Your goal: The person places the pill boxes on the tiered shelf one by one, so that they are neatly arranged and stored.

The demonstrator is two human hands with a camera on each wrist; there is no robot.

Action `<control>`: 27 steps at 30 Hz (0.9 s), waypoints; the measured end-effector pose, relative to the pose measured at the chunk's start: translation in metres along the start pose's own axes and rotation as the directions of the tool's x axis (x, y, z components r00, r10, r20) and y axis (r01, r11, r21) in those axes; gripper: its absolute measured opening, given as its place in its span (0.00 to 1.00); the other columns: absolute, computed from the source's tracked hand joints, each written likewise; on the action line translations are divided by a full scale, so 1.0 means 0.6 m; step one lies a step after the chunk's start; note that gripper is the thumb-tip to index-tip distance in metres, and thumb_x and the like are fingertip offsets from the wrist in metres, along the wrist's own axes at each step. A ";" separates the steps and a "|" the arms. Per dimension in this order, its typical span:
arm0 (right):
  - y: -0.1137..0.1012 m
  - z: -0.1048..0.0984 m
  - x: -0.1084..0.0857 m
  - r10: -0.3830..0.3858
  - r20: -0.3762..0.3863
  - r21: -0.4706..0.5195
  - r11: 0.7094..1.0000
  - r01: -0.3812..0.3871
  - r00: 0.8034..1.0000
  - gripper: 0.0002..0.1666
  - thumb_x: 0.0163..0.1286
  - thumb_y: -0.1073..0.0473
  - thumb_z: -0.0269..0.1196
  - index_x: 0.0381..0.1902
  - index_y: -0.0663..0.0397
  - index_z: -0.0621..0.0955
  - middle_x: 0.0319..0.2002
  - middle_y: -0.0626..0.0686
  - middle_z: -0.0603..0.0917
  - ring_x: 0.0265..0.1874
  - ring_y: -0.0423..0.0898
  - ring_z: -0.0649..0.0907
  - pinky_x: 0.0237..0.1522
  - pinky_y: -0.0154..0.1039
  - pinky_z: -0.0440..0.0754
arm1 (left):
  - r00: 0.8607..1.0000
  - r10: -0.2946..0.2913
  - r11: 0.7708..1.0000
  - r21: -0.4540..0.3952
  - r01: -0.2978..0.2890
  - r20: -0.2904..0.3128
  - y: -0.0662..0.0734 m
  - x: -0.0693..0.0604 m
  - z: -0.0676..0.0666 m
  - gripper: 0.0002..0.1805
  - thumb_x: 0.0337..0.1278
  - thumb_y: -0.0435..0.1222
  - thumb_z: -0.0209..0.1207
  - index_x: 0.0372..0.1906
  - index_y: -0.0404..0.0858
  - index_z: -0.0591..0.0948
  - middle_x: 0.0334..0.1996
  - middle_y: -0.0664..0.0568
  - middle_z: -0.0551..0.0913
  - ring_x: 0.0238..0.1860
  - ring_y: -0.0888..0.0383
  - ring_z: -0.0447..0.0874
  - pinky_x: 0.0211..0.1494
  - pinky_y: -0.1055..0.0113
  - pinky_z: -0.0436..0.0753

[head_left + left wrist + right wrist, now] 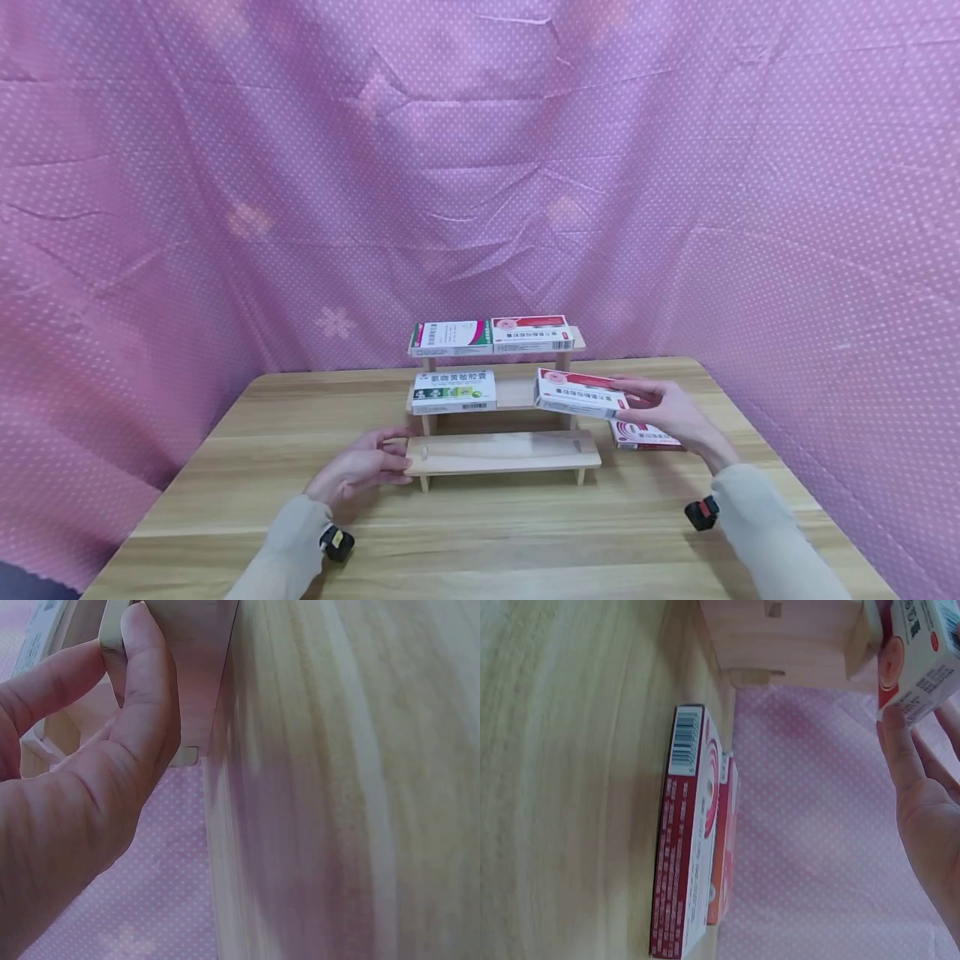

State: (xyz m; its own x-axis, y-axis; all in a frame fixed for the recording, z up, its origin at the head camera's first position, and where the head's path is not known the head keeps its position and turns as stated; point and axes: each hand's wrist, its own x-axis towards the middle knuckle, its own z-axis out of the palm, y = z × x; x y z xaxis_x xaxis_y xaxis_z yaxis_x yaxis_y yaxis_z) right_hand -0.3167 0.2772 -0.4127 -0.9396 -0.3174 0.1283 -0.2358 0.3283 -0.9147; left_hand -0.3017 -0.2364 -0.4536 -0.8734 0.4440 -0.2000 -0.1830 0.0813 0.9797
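Observation:
A red and white medicine box (577, 393) is pinched at its right end by my right hand (671, 414), tilted over the right part of the middle tier of a wooden step rack (502, 452). In the right wrist view the thumb presses one end of that medicine box (922, 664). My left hand (363, 464) grips the left end of the lowest tier; in the left wrist view the fingers of this hand (112, 742) pinch the board's edge. A green and white medicine box (454, 392) lies on the middle tier's left. Two more medicine boxes lie side by side on the top tier.
On the table right of the rack lies a dark red and white medicine box (643, 435), partly behind my right hand. The right wrist view shows an orange-red box (724, 840) beside it. A pink dotted cloth (480, 167) hangs behind the wooden table (480, 533).

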 end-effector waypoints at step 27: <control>-0.024 0.054 0.068 -0.067 0.127 0.085 0.995 0.057 0.990 0.39 0.60 0.61 0.70 0.68 0.64 0.70 0.77 0.60 0.54 0.72 0.61 0.62 0.62 0.33 0.77 | 1.000 -0.006 1.000 0.006 0.006 -0.012 0.002 -0.003 0.000 0.41 0.57 0.22 0.58 0.73 0.24 0.51 0.48 0.38 0.74 0.42 0.52 0.83 0.55 0.56 0.86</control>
State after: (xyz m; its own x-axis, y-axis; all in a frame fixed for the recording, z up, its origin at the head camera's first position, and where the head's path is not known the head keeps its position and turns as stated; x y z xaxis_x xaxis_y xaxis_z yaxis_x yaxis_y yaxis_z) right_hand -0.3437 0.2305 -0.4068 -0.8824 -0.4492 0.1401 -0.2668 0.2325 -0.9353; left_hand -0.3006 -0.2371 -0.4522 -0.8779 0.4323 -0.2059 -0.1857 0.0889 0.9786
